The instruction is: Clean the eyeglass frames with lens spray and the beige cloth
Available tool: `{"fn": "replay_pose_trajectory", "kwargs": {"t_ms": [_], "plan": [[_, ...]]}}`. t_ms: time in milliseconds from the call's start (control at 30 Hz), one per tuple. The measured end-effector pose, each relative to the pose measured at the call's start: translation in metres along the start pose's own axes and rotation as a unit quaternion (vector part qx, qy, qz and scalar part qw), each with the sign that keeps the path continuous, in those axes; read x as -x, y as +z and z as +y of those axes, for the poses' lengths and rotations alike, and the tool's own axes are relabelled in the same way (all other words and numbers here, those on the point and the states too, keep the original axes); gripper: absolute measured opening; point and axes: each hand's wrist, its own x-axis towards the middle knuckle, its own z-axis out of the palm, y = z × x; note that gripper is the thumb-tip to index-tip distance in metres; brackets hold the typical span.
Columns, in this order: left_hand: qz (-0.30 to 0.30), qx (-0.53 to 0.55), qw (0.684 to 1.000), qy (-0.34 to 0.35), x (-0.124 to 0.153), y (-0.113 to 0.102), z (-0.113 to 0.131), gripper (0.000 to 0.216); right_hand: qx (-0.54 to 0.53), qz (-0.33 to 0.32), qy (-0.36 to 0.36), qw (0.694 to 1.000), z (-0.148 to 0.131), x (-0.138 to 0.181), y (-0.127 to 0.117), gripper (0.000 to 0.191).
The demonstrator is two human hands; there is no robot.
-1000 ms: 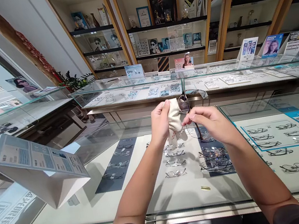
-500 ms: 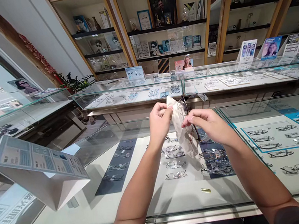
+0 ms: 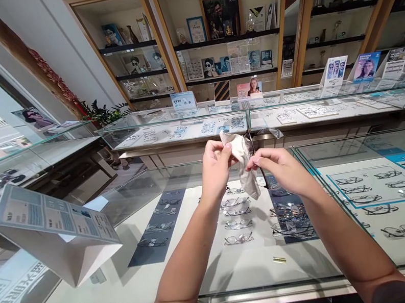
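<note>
A cream cloth (image 3: 248, 181) hangs crumpled between my hands, above the glass display counter. My left hand (image 3: 217, 164) is closed on its upper part, thumb pressed against the fingers. Thin-framed eyeglasses (image 3: 271, 132) are held by my right hand (image 3: 275, 164), which pinches them with thumb and forefinger just right of the cloth. One lens stands out to the right above that hand; the other lies partly behind the cloth. Under the glass below are several rows of eyeglasses (image 3: 237, 224), and a small gold-coloured piece (image 3: 279, 259) lies near the front.
On the left of the counter stands a folded sign (image 3: 54, 217). Dark display strips (image 3: 157, 227) carry more frames. Another glass showcase (image 3: 183, 130) runs across behind, with small signs on top. Wooden shelves (image 3: 226, 39) line the back wall.
The cloth has been bunched up, and its lower end hangs higher than before. My right hand has shifted slightly; the eyeglasses stay in it.
</note>
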Motion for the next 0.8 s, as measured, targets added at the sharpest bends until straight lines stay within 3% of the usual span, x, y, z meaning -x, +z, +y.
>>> {"fn": "replay_pose_trajectory", "kwargs": {"t_ms": [267,433,533,667,800], "plan": [[-0.030,-0.079,0.996,0.041,0.012,0.008,0.001,0.035,0.016,-0.003,-0.005,1.000,0.009,-0.005,0.000,0.029],[-0.019,-0.096,0.993,0.070,0.012,0.007,-0.007,0.054,0.019,-0.014,-0.003,1.000,0.013,-0.006,0.003,0.030],[0.002,-0.093,0.993,0.076,0.011,0.008,-0.011,0.050,0.027,-0.026,-0.011,0.999,0.012,-0.005,0.005,0.030],[0.028,0.012,0.998,0.056,0.008,0.012,-0.012,0.054,0.027,-0.047,-0.023,0.998,0.012,-0.004,0.005,0.032],[0.005,0.110,0.994,-0.007,0.005,0.015,-0.010,0.070,0.024,-0.051,-0.042,0.998,0.010,-0.004,0.004,0.034]]}}
